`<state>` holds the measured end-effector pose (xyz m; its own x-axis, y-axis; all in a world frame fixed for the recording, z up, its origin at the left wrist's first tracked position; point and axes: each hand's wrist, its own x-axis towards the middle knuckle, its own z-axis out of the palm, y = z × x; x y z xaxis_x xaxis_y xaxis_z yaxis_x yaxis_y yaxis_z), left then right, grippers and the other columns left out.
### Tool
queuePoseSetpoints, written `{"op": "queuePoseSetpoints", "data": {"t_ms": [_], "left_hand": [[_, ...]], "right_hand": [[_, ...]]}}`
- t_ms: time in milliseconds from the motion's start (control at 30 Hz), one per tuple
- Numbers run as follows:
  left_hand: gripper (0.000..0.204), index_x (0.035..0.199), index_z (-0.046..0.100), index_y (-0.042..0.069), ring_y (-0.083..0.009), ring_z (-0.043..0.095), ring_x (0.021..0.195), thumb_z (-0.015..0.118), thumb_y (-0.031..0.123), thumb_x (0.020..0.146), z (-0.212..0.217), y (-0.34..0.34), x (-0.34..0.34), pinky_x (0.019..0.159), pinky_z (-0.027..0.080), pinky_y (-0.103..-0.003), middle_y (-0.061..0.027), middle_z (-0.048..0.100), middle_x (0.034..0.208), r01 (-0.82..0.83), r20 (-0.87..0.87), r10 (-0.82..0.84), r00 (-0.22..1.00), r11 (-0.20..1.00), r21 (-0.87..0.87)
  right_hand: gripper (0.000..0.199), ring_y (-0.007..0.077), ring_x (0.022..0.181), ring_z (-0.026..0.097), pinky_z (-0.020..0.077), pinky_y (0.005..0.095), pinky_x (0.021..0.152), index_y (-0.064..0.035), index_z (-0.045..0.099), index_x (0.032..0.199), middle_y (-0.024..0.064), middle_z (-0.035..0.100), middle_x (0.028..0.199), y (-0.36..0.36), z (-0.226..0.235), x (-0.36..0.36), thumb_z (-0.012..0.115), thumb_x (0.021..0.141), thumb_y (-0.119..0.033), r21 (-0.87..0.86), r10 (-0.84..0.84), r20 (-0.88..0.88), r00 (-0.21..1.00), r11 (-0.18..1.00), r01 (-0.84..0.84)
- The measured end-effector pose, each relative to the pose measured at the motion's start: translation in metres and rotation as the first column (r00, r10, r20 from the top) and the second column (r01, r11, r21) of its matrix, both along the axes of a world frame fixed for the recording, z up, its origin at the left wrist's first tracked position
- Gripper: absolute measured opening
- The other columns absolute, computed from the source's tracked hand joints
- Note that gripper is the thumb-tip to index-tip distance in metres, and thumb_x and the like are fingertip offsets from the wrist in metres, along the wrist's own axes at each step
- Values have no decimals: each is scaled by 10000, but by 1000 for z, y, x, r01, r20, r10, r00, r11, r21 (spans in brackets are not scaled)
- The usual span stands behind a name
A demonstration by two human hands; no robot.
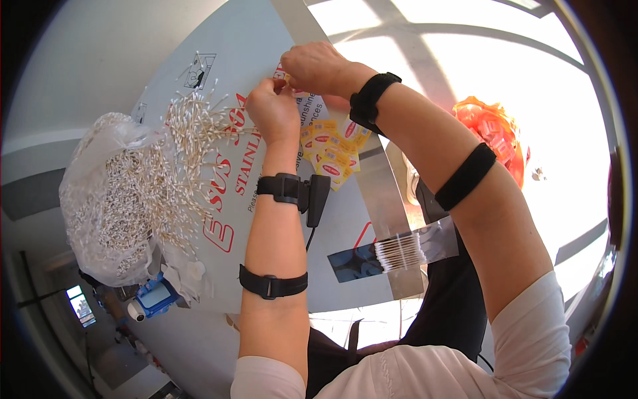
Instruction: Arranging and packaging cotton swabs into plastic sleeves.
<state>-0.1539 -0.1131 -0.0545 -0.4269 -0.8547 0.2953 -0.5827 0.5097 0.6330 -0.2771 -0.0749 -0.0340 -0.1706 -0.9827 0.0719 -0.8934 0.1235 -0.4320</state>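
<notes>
My left hand (272, 113) and my right hand (316, 68) meet over the far part of the board, fingers closed. A small yellowish edge shows between them, but the fingers hide what it is. Just nearer than the hands lies a loose heap of small yellow-and-white printed labels (334, 154) with red ovals. Left of my left hand, a tangled pile of cotton swabs (193, 123) spreads over the board. Close to my right forearm's underside, a flat dark-and-clear plastic sleeve (352, 263) holds a neat row of cotton swabs (400, 253).
A large clear plastic bag (83, 219) full of swabs leans at the board's left edge. The grey board (312, 279) bears red and black print. A blue-and-white device (156, 296) sits below the bag. An orange plastic bag (492, 136) stands at the right, beyond my right forearm.
</notes>
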Motion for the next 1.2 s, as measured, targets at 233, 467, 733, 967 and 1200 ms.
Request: {"op": "queuePoseSetpoints", "data": {"t_ms": [233,467,733,967,1200], "left_hand": [[73,806,695,-24,-277,661,628,687,37,768,-1,1,1,617,513,-350,-174,682,722,113,-78,-112,991,993,14],[49,788,687,-40,-159,642,567,692,6,771,6,-13,2,541,499,-287,-112,682,673,57,-142,-23,990,969,240],[49,811,684,-59,-93,571,526,705,-23,786,9,-8,-4,460,434,-216,-66,655,675,9,-148,32,988,962,272],[62,813,690,-65,-88,572,536,711,-24,771,1,-9,-2,509,458,-231,-62,657,648,-2,-96,6,995,999,43],[65,846,695,-62,-84,558,547,693,-61,781,-1,-14,1,502,440,-214,-48,651,677,58,-207,-12,978,975,216]], "right_hand": [[256,339,789,677,539,434,702,7,697,857,181,688,831,-4,-11,-11,625,773,-224,-8,-100,206,973,995,104],[257,337,825,673,529,430,738,14,689,852,192,683,865,-1,-12,-7,595,818,-223,-52,-105,250,963,991,121],[253,351,851,643,502,423,791,20,635,844,209,661,863,0,-15,-12,519,806,-202,-25,-112,313,943,992,126],[249,356,848,641,502,429,791,15,631,831,206,662,857,1,-15,-7,499,805,-195,-24,-126,331,935,990,142],[251,354,851,641,499,428,801,9,629,834,200,666,859,2,-16,-6,493,813,-201,-63,-144,325,935,983,173]]}}
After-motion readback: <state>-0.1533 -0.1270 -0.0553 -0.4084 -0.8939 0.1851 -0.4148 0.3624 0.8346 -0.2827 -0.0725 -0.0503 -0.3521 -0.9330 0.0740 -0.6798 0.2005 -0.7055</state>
